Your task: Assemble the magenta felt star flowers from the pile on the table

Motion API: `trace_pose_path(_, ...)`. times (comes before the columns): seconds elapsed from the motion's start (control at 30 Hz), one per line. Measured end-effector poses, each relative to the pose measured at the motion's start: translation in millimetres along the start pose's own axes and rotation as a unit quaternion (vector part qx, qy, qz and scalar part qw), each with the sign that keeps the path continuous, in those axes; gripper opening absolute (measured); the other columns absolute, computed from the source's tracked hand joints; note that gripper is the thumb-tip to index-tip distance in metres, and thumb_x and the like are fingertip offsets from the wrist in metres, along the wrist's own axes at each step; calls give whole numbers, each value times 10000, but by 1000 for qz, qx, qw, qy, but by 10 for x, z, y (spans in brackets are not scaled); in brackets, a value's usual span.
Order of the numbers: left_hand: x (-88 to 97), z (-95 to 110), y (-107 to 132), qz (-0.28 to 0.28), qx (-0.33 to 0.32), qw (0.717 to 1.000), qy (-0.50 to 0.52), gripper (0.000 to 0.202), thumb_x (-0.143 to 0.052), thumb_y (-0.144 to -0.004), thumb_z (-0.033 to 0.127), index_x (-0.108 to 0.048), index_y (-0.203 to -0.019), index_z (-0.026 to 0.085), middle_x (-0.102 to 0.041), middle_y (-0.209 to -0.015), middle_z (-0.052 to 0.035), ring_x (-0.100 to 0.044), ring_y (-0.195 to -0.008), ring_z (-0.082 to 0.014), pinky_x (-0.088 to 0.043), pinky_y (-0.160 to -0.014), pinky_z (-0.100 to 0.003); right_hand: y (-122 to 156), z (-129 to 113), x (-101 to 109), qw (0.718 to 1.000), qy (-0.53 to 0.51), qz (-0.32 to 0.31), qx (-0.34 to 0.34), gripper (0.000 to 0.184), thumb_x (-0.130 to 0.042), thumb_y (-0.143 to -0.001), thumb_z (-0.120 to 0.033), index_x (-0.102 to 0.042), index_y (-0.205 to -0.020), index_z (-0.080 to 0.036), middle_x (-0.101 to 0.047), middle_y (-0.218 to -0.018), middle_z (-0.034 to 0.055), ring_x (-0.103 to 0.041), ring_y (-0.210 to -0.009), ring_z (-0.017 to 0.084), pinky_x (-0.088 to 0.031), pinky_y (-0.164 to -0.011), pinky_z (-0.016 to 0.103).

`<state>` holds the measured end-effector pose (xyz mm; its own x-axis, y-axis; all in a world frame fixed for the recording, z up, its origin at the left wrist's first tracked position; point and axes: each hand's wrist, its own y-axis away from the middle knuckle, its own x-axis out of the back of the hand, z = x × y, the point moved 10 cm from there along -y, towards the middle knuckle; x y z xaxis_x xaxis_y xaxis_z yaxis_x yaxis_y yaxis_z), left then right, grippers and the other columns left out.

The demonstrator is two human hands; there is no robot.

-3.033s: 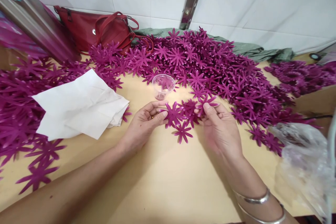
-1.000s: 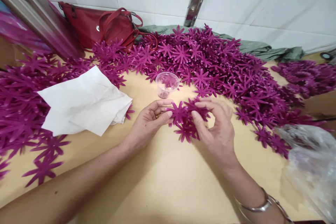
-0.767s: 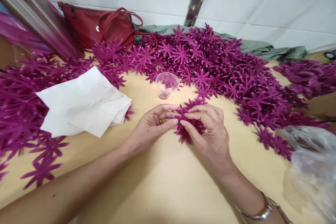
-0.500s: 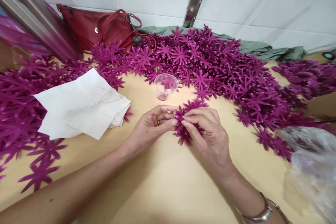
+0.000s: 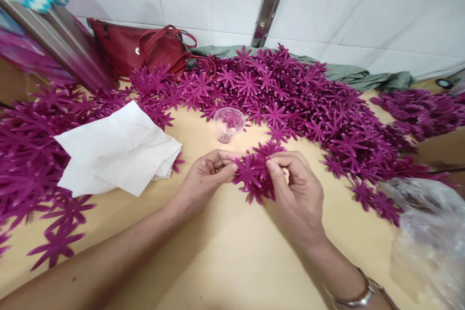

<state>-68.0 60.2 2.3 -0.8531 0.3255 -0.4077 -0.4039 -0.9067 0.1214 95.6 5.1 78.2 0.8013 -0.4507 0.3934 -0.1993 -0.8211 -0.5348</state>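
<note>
Over the middle of the table, my left hand (image 5: 209, 174) pinches one petal of a purple flower-shaped piece (image 5: 247, 171) between thumb and fingertips; the piece faces me with its narrow petals spread. My right hand (image 5: 300, 193) is closed just to its right, thumb against fingertips at the edge of the purple pieces. Whatever lies in that pinch is too small to make out. Several more purple flower pieces (image 5: 269, 149) lie beneath and behind both hands. Beyond them stands a clear plastic cup (image 5: 229, 125), with something small and dark at its bottom.
A large heap of purple flower pieces (image 5: 290, 87) curves along the back and right. White paper sheets (image 5: 116, 150) lie on the left. A red handbag (image 5: 127, 48) rests by the wall, beside a metal post (image 5: 61, 43). Clear plastic bags (image 5: 432, 232) sit at the right edge.
The flower piece between my hands has turned to face me with its petals spread. My right hand has moved slightly right, away from my left. The view has tilted up slightly.
</note>
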Motion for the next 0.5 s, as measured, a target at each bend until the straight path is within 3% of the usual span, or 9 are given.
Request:
trace_pose_path(0.1,69,43,-3,33,-20,999,6,234,-856,-835,328,-741,-954,163,-713,-824,-9,-606,-704,-96,-499,-697,-227,-36,133,168,997,17,58,-42,95,-611,-1023,-279,-676,-976,-228,-668,-910,24,-638,-846,193,-503,-783,352)
trace_pose_path(0.17,119,63,-1,57,-30,998,13,237,-863,-823,318,-736,-952,165,-706,-839,-7,-604,-706,-93,-498,-688,-220,-71,186,193,996,60,51,-38,85,-635,-1002,-286,-695,-1025,-231,-701,-940,34,-646,-862,210,-504,-797,373)
trace_pose_path(0.33,193,65,9,90,-38,995,16,272,-861,-822,313,-736,-1020,175,-703,-876,-12,-625,-743,-102,-520,-711,-221,-83,84,93,986,161,-1,41,118,-657,-978,-263,-725,-1075,-257,-734,-1068,67,-632,-1076,280,-484,-980,485)
trace_pose_path(0.5,103,39,5,56,-31,998,7,245,-864,-819,303,-721,-968,173,-721,-892,-18,-643,-770,-116,-537,-743,-236,7,-187,-60,981,146,-18,124,167,-761,-938,-336,-708,-1080,-266,-720,-1108,77,-626,-1109,289,-474,-1016,507)
